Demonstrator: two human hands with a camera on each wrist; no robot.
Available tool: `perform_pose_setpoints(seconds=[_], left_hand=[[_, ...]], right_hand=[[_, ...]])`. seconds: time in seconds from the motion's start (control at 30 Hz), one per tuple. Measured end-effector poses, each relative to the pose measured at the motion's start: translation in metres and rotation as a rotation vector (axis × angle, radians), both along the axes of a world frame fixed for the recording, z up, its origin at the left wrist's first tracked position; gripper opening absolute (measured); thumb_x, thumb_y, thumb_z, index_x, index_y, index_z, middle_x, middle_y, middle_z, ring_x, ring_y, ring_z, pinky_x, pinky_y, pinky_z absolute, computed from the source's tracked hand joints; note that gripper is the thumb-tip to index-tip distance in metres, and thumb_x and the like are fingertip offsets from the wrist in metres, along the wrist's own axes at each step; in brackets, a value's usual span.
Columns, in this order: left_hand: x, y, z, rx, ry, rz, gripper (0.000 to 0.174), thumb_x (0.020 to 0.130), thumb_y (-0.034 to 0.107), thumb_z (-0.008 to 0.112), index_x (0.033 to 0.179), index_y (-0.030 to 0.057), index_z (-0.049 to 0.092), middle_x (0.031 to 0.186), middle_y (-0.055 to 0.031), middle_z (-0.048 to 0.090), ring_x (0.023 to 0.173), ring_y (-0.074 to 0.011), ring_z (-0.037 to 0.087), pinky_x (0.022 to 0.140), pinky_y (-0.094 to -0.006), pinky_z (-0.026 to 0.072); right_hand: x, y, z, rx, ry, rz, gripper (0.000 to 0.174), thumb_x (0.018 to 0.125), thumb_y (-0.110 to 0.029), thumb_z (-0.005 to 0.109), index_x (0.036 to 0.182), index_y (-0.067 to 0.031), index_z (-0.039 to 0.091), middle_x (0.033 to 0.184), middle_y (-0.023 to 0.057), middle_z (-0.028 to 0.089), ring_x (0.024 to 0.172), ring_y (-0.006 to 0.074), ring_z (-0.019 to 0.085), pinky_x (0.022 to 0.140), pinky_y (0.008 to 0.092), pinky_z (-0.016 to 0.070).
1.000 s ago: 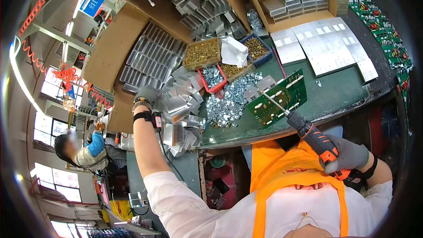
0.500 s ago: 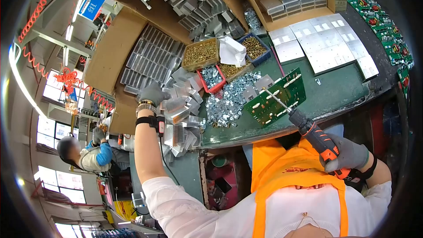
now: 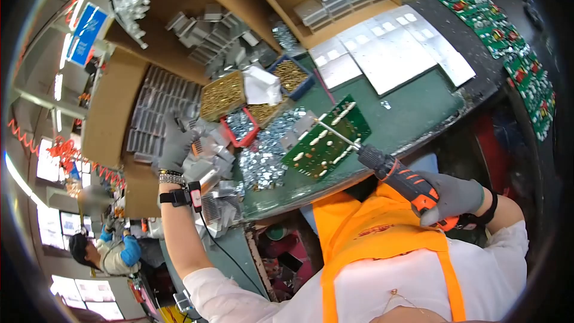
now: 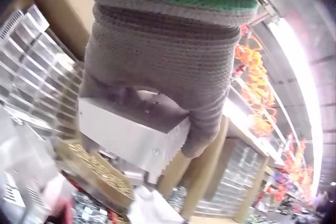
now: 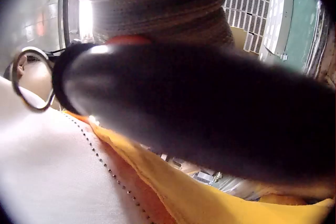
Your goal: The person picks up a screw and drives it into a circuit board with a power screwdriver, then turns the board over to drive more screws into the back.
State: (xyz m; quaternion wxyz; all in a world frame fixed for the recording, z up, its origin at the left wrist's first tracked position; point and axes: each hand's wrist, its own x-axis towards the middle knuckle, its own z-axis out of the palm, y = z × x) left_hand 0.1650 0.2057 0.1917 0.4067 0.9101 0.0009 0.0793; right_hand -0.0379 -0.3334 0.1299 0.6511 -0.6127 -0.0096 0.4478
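My gloved left hand [image 3: 174, 146] is over the loose heat sinks at the left of the bench. In the left wrist view its fingers and thumb grip a silver finned heat sink [image 4: 126, 134] by its sides. My gloved right hand [image 3: 451, 196] holds an orange-and-black electric screwdriver [image 3: 394, 178] near the bench's front edge. Its long bit points left and overlaps a green circuit board [image 3: 335, 143], which stands tilted. Grey metal plates [image 3: 299, 133] show at the board's left edge. In the right wrist view the dark screwdriver body [image 5: 199, 103] covers most of the picture.
Small metal clips [image 3: 266, 158] lie piled left of the board. Behind them are a red tray [image 3: 240, 127], a screw tray [image 3: 222, 96] and a blue tray [image 3: 290, 78]. Cardboard boxes [image 3: 107, 107] hold heat sinks. Flat metal plates [image 3: 388, 54] and several circuit boards [image 3: 478, 24] lie right.
The head view has turned, so the bench appears shifted left. My left hand has come into a grip on a heat sink. The right hand keeps the screwdriver at the board.
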Motion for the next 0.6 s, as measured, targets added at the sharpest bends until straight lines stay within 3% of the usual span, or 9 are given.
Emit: perform_pose_setpoints(seconds=[0.03, 0.1, 0.17, 0.2, 0.3, 0.43, 0.5, 0.53, 0.6], left_hand=[[0.002, -0.026, 0.004, -0.013, 0.01, -0.021, 0.057, 0.072, 0.012, 0.078, 0.121, 0.0005, 0.053, 0.108, -0.0114, 0.053, 0.097, -0.0192, 0.053, 0.084, -0.0315, 0.0471], [0.01, -0.075, 0.004, 0.444, -0.155, -0.338, 0.054, 0.073, 0.013, 0.079, 0.118, 0.0016, 0.052, 0.121, -0.0093, 0.047, 0.102, -0.0173, 0.053, 0.084, -0.0322, 0.0504], [0.021, -0.12, -0.013, 0.115, -0.016, -0.402, 0.05, 0.073, 0.019, 0.08, 0.113, 0.0012, 0.056, 0.116, -0.008, 0.051, 0.101, -0.0171, 0.053, 0.084, -0.0308, 0.049], [0.025, -0.144, -0.016, 0.119, -0.055, -0.451, 0.042, 0.074, 0.023, 0.08, 0.106, 0.0033, 0.059, 0.101, -0.0044, 0.057, 0.093, -0.0148, 0.055, 0.077, -0.0303, 0.0481], [0.055, -0.191, -0.043, 0.061, 0.046, -0.395, 0.037, 0.079, 0.035, 0.077, 0.093, 0.0051, 0.062, 0.08, -0.0026, 0.058, 0.08, -0.0137, 0.055, 0.07, -0.0313, 0.0456], [0.075, -0.24, -0.047, 0.296, 0.061, -0.454, 0.045, 0.083, 0.049, 0.07, 0.083, 0.0053, 0.062, 0.072, -0.0045, 0.058, 0.069, -0.0155, 0.054, 0.065, -0.0326, 0.0445], [0.087, -0.255, -0.06, 0.484, 0.137, -0.482, 0.058, 0.083, 0.061, 0.062, 0.081, 0.0031, 0.062, 0.067, -0.0097, 0.056, 0.065, -0.02, 0.055, 0.064, -0.0352, 0.0445], [0.086, -0.262, -0.064, 0.49, 0.054, -0.465, 0.062, 0.088, 0.062, 0.054, 0.07, 0.0032, 0.062, 0.061, -0.0162, 0.056, 0.065, -0.0309, 0.056, 0.065, -0.0402, 0.0455], [0.126, -0.254, -0.107, 0.554, 0.093, -0.509, 0.063, 0.089, 0.064, 0.049, 0.076, 0.005, 0.065, 0.065, -0.0164, 0.059, 0.065, -0.031, 0.056, 0.065, -0.0394, 0.0459]], right_hand=[[0.0, 0.0, 0.002, -0.003, -0.016, 0.0, 0.072, 0.067, -0.016, 0.084, 0.126, -0.0037, 0.045, 0.091, 0.0022, 0.055, 0.075, 0.0101, 0.054, 0.067, 0.0257, 0.0493], [-0.001, -0.003, 0.003, -0.012, 0.0, -0.02, 0.072, 0.067, -0.016, 0.083, 0.127, -0.0036, 0.044, 0.091, 0.0027, 0.054, 0.075, 0.0104, 0.054, 0.068, 0.0259, 0.0499], [-0.005, -0.006, 0.004, 0.032, 0.065, -0.04, 0.075, 0.068, -0.016, 0.083, 0.13, -0.0035, 0.043, 0.092, 0.0032, 0.054, 0.077, 0.0106, 0.054, 0.069, 0.0258, 0.0503], [-0.007, -0.008, 0.006, 0.028, 0.069, -0.056, 0.075, 0.068, -0.016, 0.083, 0.13, -0.0035, 0.043, 0.092, 0.0032, 0.054, 0.077, 0.0106, 0.054, 0.069, 0.0258, 0.0503], [-0.012, -0.014, 0.009, 0.021, 0.126, -0.097, 0.08, 0.068, -0.016, 0.083, 0.134, -0.0032, 0.04, 0.094, 0.0034, 0.054, 0.078, 0.0105, 0.055, 0.069, 0.026, 0.0504], [-0.019, -0.026, 0.0, 0.028, 0.078, -0.143, 0.08, 0.068, -0.015, 0.081, 0.135, -0.0024, 0.04, 0.095, 0.0035, 0.054, 0.078, 0.0106, 0.054, 0.07, 0.0262, 0.0505], [-0.022, -0.03, -0.006, 0.034, 0.083, -0.167, 0.078, 0.069, -0.015, 0.08, 0.135, -0.0022, 0.04, 0.096, 0.0035, 0.053, 0.078, 0.0106, 0.054, 0.07, 0.0263, 0.0504], [-0.022, -0.031, -0.009, 0.04, 0.066, -0.179, 0.076, 0.069, -0.015, 0.08, 0.134, -0.0023, 0.041, 0.095, 0.0036, 0.053, 0.076, 0.0106, 0.054, 0.069, 0.0261, 0.0505], [-0.022, -0.033, -0.013, 0.055, 0.056, -0.195, 0.074, 0.069, -0.014, 0.079, 0.133, -0.0024, 0.042, 0.094, 0.0038, 0.053, 0.075, 0.0106, 0.054, 0.067, 0.026, 0.0506]])
